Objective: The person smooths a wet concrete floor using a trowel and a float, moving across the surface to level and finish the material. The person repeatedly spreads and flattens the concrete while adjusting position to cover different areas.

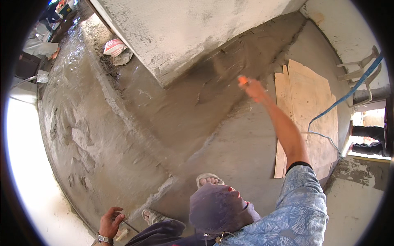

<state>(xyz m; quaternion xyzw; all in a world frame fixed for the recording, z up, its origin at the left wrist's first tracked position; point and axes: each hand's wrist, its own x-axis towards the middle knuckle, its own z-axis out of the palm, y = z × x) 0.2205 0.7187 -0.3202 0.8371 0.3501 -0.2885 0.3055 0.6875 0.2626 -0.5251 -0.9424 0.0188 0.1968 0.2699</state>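
Note:
Wet grey mortar covers the floor in front of me. My right arm reaches far forward over it, and my right hand is closed round an orange-handled tool. Motion blurs the tool's working end, so its kind does not show. At the lower left, my left hand, with a metal wristwatch, is low near my left foot. Its thumb and fingers are bent but apart, with nothing clearly held. A thin rod-like piece lies beside it. My sandalled feet rest on the floor.
A pale wall block juts in ahead, its corner close to the mortar. Brown boards lie at right under a blue hose. A red-and-white sack sits far left. Another person's legs show at the right opening.

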